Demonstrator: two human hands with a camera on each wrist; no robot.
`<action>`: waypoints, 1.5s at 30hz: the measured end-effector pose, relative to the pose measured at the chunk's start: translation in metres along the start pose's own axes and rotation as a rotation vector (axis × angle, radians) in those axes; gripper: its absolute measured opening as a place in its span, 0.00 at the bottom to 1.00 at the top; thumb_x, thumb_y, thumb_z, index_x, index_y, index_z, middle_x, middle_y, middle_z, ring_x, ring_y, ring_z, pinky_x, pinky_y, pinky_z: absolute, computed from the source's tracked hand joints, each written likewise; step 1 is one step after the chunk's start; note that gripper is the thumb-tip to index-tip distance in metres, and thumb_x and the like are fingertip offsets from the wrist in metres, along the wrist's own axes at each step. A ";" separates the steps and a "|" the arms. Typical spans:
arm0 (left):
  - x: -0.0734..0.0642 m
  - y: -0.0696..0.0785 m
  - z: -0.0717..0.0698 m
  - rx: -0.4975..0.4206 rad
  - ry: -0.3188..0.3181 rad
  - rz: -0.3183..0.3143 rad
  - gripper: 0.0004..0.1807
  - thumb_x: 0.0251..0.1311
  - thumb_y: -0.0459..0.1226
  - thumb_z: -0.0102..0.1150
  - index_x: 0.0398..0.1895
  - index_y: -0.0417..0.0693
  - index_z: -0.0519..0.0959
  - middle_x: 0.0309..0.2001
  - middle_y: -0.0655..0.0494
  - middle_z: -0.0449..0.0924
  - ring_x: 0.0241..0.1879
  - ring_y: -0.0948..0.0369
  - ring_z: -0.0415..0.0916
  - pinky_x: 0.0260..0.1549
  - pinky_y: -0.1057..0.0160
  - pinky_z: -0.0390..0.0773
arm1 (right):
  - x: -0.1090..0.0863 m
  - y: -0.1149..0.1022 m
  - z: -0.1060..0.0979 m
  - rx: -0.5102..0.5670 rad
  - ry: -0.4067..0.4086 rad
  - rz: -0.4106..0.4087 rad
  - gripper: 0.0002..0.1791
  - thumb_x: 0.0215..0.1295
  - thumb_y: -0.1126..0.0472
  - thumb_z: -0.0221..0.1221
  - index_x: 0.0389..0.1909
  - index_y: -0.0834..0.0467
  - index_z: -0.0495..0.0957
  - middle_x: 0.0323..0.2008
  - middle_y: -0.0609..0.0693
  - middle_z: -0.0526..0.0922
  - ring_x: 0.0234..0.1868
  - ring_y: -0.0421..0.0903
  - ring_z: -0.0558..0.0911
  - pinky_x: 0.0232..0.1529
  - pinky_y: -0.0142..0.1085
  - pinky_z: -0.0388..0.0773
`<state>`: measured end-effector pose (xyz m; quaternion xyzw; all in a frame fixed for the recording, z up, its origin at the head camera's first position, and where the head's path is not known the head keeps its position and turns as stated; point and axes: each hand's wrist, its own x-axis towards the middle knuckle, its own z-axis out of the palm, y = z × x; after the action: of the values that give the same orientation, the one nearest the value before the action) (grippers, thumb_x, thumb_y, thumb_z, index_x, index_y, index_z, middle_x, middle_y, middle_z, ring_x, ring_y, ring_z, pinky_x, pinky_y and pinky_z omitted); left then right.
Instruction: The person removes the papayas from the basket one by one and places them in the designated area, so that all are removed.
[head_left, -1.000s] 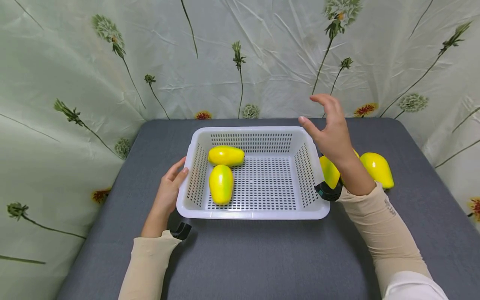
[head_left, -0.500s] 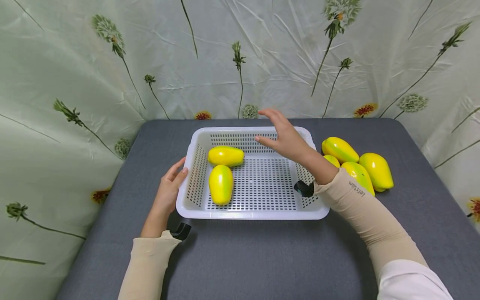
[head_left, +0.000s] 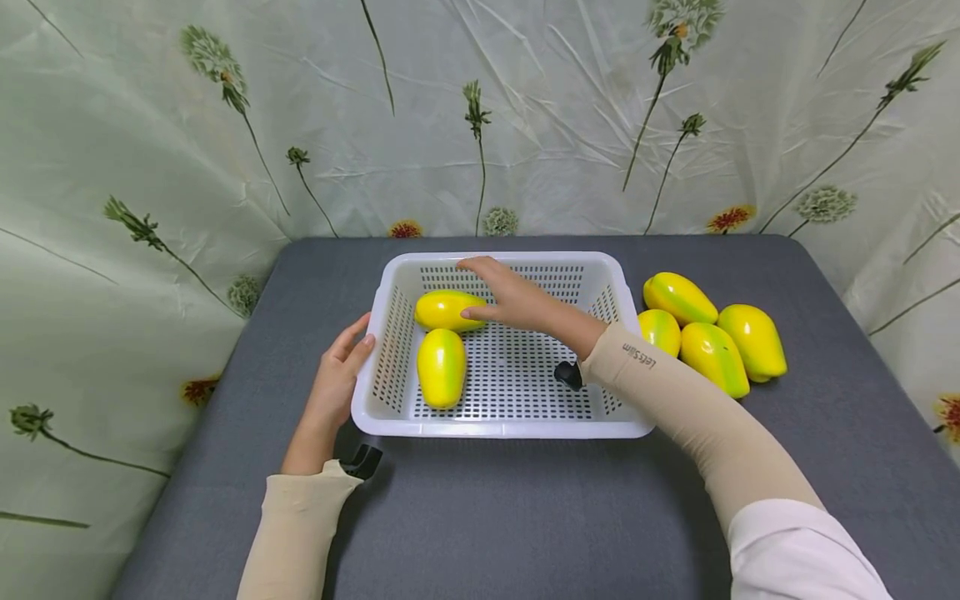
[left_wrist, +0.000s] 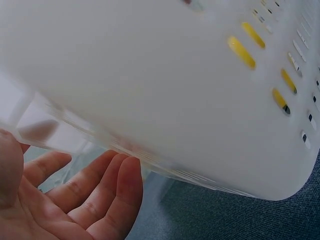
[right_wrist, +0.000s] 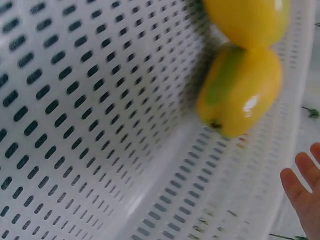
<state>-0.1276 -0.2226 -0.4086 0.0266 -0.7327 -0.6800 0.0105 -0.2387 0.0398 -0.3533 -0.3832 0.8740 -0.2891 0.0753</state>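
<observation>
On the table sits a white perforated plastic basket. Its left rim is held by my left hand, thumb at the rim and fingers along the outside, as the left wrist view also shows. Two yellow mangoes lie in the basket's left part: a back mango on its side and a front mango pointing toward me. My right hand is over the basket with fingers spread, the thumb overlapping the back mango's right end. In the right wrist view, the right fingers are apart from that mango.
Several more mangoes lie clustered on the grey cloth-covered table, right of the basket. A flower-printed curtain hangs behind the table. Each wrist carries a small black camera.
My right hand has moved left and down, from above the mangoes at the right to the back mango in the basket. My left hand and the basket have stayed put.
</observation>
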 end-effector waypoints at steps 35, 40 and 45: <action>0.000 0.000 0.000 0.016 -0.003 -0.016 0.27 0.64 0.45 0.46 0.66 0.53 0.59 0.50 0.43 0.67 0.37 0.60 0.76 0.30 0.62 0.78 | 0.022 0.009 0.020 0.011 -0.058 0.033 0.36 0.55 0.60 0.62 0.63 0.61 0.58 0.59 0.55 0.64 0.58 0.49 0.63 0.59 0.37 0.58; -0.004 0.009 0.003 0.026 -0.006 -0.007 0.27 0.66 0.42 0.45 0.67 0.49 0.57 0.49 0.42 0.67 0.35 0.60 0.76 0.29 0.63 0.78 | 0.016 -0.002 0.005 0.107 -0.014 0.013 0.36 0.56 0.60 0.62 0.64 0.60 0.57 0.59 0.54 0.63 0.55 0.47 0.66 0.55 0.35 0.64; -0.009 0.019 0.006 0.026 -0.011 -0.009 0.27 0.66 0.42 0.44 0.67 0.46 0.57 0.50 0.41 0.66 0.36 0.61 0.76 0.30 0.64 0.78 | 0.007 -0.008 -0.005 0.167 0.040 -0.006 0.36 0.56 0.59 0.62 0.64 0.58 0.57 0.57 0.53 0.64 0.49 0.44 0.68 0.49 0.35 0.69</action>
<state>-0.1195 -0.2144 -0.3900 0.0263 -0.7414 -0.6705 0.0033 -0.2405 0.0328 -0.3445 -0.3724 0.8469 -0.3691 0.0886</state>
